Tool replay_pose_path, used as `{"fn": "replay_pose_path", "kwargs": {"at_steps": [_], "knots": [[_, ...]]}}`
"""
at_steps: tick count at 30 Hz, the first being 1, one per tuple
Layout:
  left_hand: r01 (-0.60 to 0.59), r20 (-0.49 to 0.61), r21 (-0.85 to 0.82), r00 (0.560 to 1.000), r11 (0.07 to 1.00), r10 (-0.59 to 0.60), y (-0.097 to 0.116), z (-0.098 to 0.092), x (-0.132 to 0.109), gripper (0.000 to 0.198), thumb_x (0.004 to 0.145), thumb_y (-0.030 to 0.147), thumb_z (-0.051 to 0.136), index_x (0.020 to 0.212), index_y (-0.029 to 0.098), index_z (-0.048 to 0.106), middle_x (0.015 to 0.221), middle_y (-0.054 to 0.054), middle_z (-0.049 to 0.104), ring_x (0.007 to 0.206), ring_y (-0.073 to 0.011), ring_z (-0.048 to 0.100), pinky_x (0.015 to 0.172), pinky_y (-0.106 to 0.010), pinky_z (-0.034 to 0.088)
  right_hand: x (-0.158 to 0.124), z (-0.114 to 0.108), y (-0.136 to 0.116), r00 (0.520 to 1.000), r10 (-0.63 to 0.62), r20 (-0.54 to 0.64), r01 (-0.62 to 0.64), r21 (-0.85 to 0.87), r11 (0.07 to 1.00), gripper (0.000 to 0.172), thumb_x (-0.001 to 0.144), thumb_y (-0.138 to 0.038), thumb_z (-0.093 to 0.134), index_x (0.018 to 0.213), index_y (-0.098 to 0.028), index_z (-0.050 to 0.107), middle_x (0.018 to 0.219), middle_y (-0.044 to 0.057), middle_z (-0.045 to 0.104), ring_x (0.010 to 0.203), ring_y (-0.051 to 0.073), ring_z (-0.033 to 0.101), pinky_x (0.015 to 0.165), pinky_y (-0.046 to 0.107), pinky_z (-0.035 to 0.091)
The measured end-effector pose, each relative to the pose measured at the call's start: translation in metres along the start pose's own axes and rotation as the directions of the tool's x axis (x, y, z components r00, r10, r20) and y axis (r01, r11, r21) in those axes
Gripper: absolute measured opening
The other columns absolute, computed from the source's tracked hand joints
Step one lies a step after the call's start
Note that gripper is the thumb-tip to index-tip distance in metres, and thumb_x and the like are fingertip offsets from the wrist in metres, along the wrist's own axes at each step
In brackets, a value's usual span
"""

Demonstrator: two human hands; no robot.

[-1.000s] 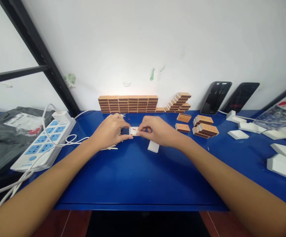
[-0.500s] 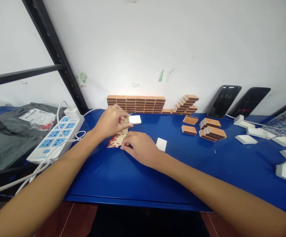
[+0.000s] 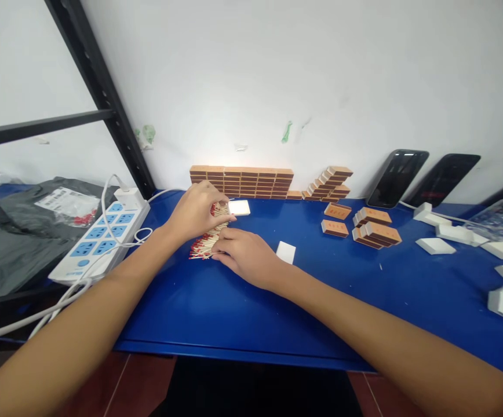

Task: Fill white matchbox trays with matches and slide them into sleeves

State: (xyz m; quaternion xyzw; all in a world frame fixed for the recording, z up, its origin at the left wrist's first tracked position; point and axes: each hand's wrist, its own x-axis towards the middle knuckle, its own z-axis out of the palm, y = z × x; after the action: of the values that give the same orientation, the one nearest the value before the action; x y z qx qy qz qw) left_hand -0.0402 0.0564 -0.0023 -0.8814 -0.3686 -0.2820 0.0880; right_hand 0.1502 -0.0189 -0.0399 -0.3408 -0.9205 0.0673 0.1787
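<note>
A pile of red-tipped matches lies on the blue table, partly covered by both hands. My left hand is curled over the far end of the pile, its fingers closed around matches. Close in front and to the right, my right hand has thumb and fingers pinched together at the pile's near right side; a match seems to be between them. A white tray sits just right of my left fingertips. Another white piece lies beyond my right wrist.
Matchboxes are stacked in a wall at the back, with stepped boxes beside it and loose ones to the right. Two phones lean on the wall. White pieces lie far right, a power strip left.
Both hands stay at the pile with barely any movement. The whole view has shifted slightly.
</note>
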Motion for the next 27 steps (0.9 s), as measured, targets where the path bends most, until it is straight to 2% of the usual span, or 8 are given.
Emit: {"fn": "replay_pose_path", "kwargs": {"at_steps": [8, 15, 20, 24, 27], "knots": [[-0.007, 0.015, -0.018, 1.0, 1.0, 0.007, -0.002, 0.002, -0.001, 0.037, 0.085, 0.05, 0.089, 0.104, 0.02, 0.082, 0.097, -0.009, 0.079, 0.099, -0.0291, 0.066, 0.088, -0.043, 0.051, -0.003, -0.013, -0.007, 0.993, 0.057, 0.099, -0.05, -0.078, 0.996, 0.023, 0.113, -0.026, 0.054, 0.108, -0.013, 0.072, 0.115, 0.011, 0.069, 0.097, 0.02, 0.063, 0.073, 0.032, 0.043], [-0.03, 0.017, -0.036, 0.999, 0.999, 0.031, -0.003, 0.006, -0.002, 0.036, 0.086, 0.049, 0.088, 0.108, 0.021, 0.081, 0.1, -0.008, 0.079, 0.098, -0.0275, 0.066, 0.088, -0.042, 0.051, -0.004, -0.019, -0.004, 0.991, 0.021, 0.134, -0.01, -0.083, 0.996, 0.021, 0.112, -0.028, 0.056, 0.107, -0.014, 0.071, 0.114, 0.011, 0.068, 0.099, 0.021, 0.063, 0.079, 0.033, 0.048], [-0.038, 0.027, -0.034, 0.999, 0.999, 0.039, -0.002, 0.003, -0.002, 0.035, 0.09, 0.05, 0.084, 0.109, 0.02, 0.081, 0.097, -0.009, 0.079, 0.099, -0.0283, 0.065, 0.089, -0.043, 0.05, -0.007, -0.022, -0.004, 0.983, 0.054, 0.177, -0.037, -0.098, 0.995, 0.021, 0.113, -0.028, 0.054, 0.103, -0.014, 0.067, 0.112, 0.011, 0.068, 0.099, 0.022, 0.064, 0.078, 0.032, 0.048], [-0.043, 0.039, -0.033, 0.998, 0.999, 0.044, 0.002, 0.003, -0.003, 0.033, 0.091, 0.047, 0.084, 0.11, 0.02, 0.081, 0.1, -0.01, 0.079, 0.1, -0.0284, 0.065, 0.09, -0.043, 0.049, -0.015, -0.035, 0.006, 0.982, 0.093, 0.163, -0.084, -0.058, 0.995, 0.02, 0.113, -0.028, 0.053, 0.104, -0.015, 0.064, 0.114, 0.01, 0.067, 0.09, 0.018, 0.062, 0.077, 0.031, 0.045], [-0.073, 0.053, -0.043, 0.996, 0.996, 0.075, 0.009, 0.003, -0.003, 0.029, 0.09, 0.043, 0.085, 0.107, 0.021, 0.081, 0.096, -0.007, 0.079, 0.098, -0.0277, 0.064, 0.088, -0.041, 0.049, -0.02, -0.053, 0.023, 0.979, 0.189, 0.073, -0.185, -0.053, 0.981, 0.016, 0.113, -0.026, 0.053, 0.105, -0.016, 0.063, 0.113, 0.009, 0.066, 0.083, 0.017, 0.06, 0.075, 0.029, 0.042]]}}
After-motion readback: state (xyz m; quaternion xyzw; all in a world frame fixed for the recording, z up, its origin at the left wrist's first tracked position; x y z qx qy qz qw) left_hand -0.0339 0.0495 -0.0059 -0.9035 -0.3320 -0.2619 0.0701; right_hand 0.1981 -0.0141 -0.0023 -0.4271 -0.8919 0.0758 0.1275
